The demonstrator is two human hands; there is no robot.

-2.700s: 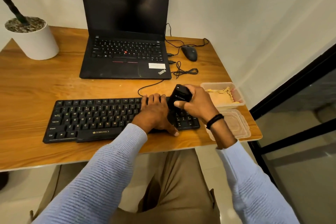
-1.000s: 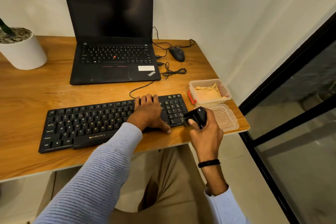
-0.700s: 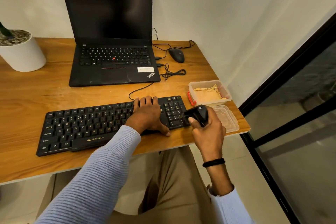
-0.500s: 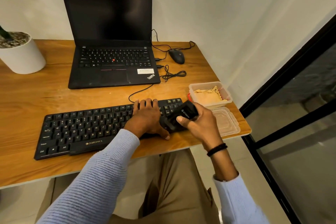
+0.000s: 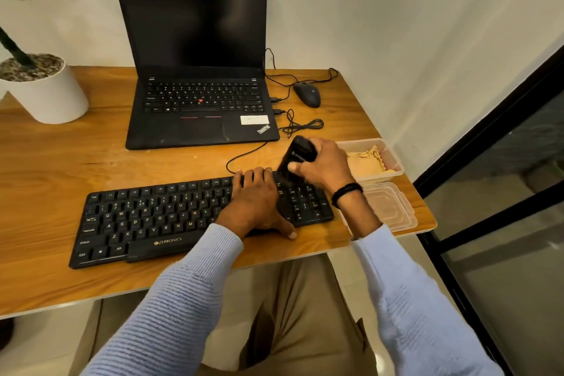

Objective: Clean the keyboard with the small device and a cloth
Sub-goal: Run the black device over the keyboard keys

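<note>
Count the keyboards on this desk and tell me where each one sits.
2. The black external keyboard lies near the front edge of the desk, under the left hand; the laptop's built-in keyboard is behind it, toward the wall. None seems hidden.

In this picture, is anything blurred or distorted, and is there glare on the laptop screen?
Head view: the wide lens bows the desk edge and makes the laptop lean. Head view: its dark screen shows only a faint, soft reflection, no hard glare. Head view: the keyboard legends are sharp, but the lower end of the device in the right hand looks smeared.
</note>
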